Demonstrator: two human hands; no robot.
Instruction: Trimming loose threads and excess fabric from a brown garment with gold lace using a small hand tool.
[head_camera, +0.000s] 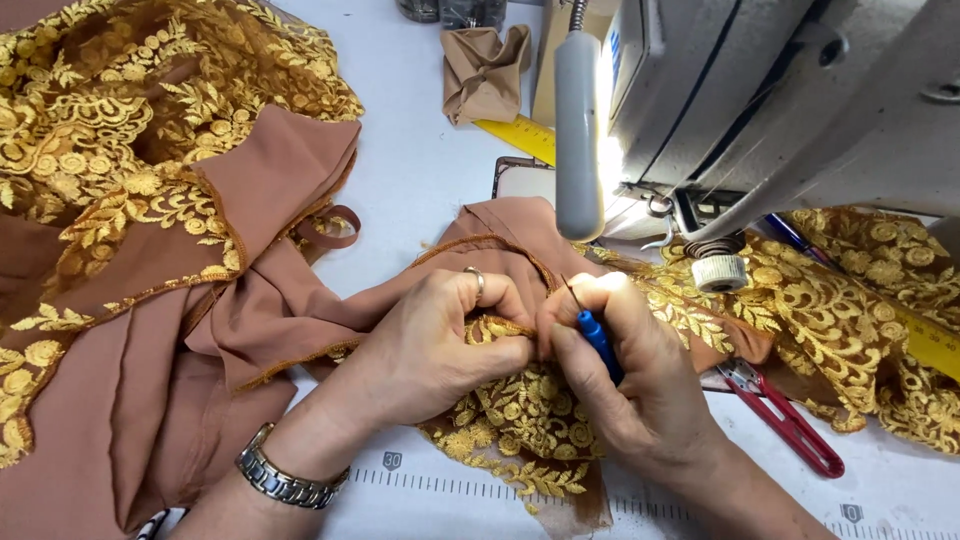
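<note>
A brown garment (270, 300) trimmed with gold embroidered lace (520, 410) lies across the white table (420, 150). My left hand (440, 345), with a ring and a metal wristwatch, pinches a seam of the fabric at the middle of the view. My right hand (620, 370) holds a blue-handled seam ripper (598, 338), its thin metal tip pointing up at the seam right beside my left fingers. Both hands touch the cloth, knuckles nearly meeting.
A grey sewing machine (780, 100) with a lit lamp stands at the back right. Red-handled snips (790, 425) lie on the table right of my right hand. A yellow ruler (520, 135) and a folded brown cloth scrap (485, 75) lie at the back.
</note>
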